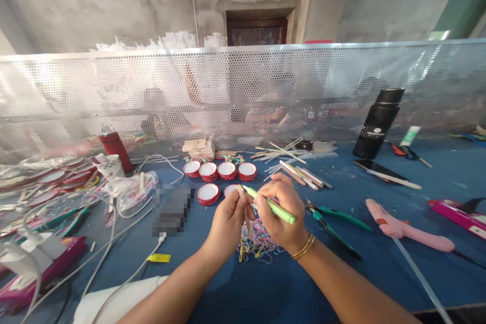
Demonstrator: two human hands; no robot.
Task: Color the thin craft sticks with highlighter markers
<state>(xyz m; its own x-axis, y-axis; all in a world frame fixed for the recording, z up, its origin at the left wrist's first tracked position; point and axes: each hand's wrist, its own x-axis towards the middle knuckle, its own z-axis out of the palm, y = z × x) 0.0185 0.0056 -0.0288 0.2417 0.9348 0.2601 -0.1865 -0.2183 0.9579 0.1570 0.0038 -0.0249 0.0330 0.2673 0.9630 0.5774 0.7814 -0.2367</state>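
Holding a thin wooden stick pinched upright in my left hand, fingers closed on it so the top end stays exposed, frame centre. Right hand is closed around a green pen in a writing grip, tip aimed at the stick's upper end; gold bracelet on that wrist. Both hands hover just above a tangle of coloured rubber bands on the blue table. Red-rimmed round lids sit in rows just beyond my hands, within reach. Green-handled pliers lie right of centre, pink glue gun further right. Spare sticks are scattered upper centre, black bottle upper right by the mesh screen.
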